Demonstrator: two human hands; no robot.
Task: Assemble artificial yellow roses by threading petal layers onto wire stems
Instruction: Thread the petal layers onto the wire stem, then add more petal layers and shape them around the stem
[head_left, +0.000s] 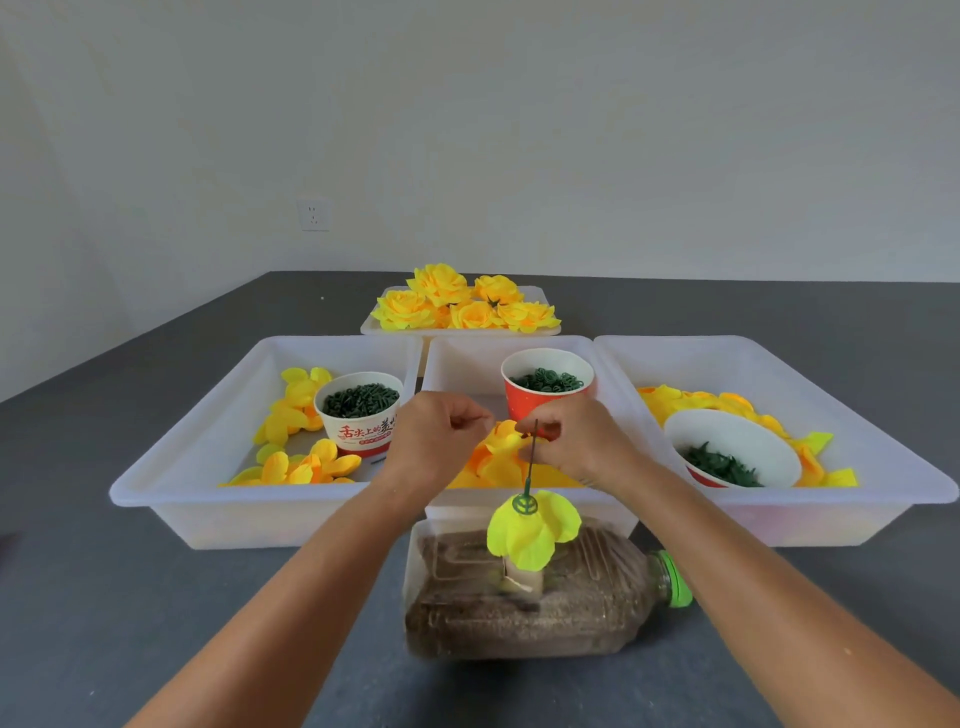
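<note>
Two hands meet above a sand-filled plastic bottle (545, 597): the left hand (441, 436) and right hand (576, 441) each pinch a yellow petal layer (506, 439) between them at the top of a green wire stem (531, 457). Just below the hands, another petal layer (535, 530) hangs on the stem.

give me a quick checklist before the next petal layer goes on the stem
1. Stem upright in the bottle: ok.
2. First petal layer and green disc seated low on the stem: ok.
3. Stem tip free above: cannot tell, the right hand is at it.
4. Next petal pinched by both hands, left hand included: ok.
5. Petal hole lined up with the tip: cannot tell.
</note>
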